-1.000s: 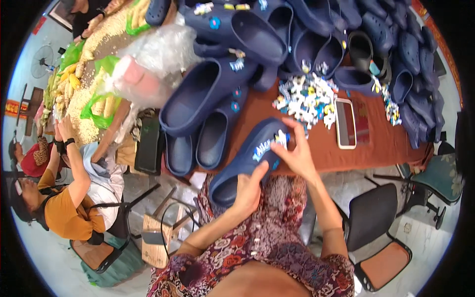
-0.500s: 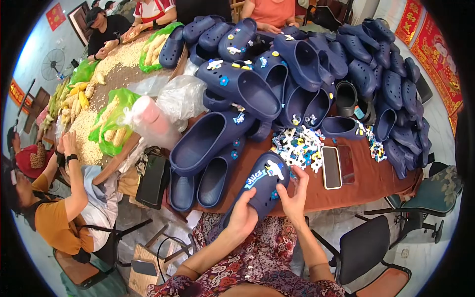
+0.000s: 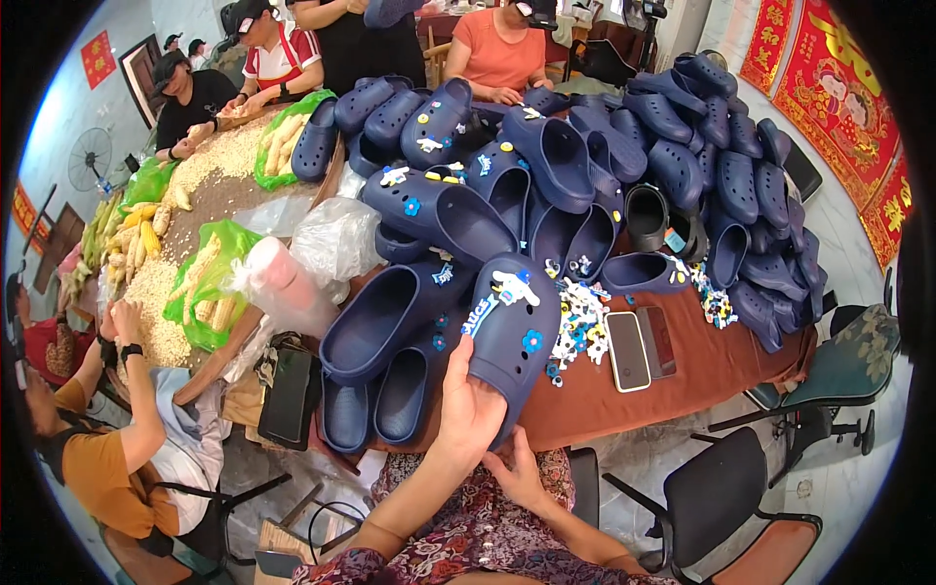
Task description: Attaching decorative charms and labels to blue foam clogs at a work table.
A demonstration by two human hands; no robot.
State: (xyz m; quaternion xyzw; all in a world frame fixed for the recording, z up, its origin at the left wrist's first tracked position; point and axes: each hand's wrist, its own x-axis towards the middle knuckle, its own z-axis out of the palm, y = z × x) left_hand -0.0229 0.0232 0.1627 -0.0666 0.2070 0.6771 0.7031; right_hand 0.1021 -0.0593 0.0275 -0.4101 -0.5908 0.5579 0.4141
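Note:
A navy clog [image 3: 515, 359] is raised at the table's front edge, its toe pointing away from me. It carries a white dog-like charm, a blue lettered charm and a blue flower charm. My left hand [image 3: 470, 405] holds it, fingers inside the shoe's opening and thumb on its upper. Just below its heel end is my right hand [image 3: 519, 480], thumb and fingers apart; whether it touches the clog I cannot tell. Loose white, blue and yellow charms [image 3: 582, 327] lie in a pile to the clog's right. Two navy clogs [image 3: 375, 327] stand close on the left.
Many navy clogs [image 3: 736, 185] are heaped across the table's back and right. A white-framed phone [image 3: 627, 353] and a dark red one [image 3: 659, 341] lie on the brown cloth [image 3: 702, 366]. Co-workers handle corn at the left table [image 3: 210, 185]. A black chair [image 3: 712, 487] stands at right.
The clog has been lifted and turned more upright, toe away from me. My left hand has moved inside its opening. My right hand has left the clog's side and dropped below the heel.

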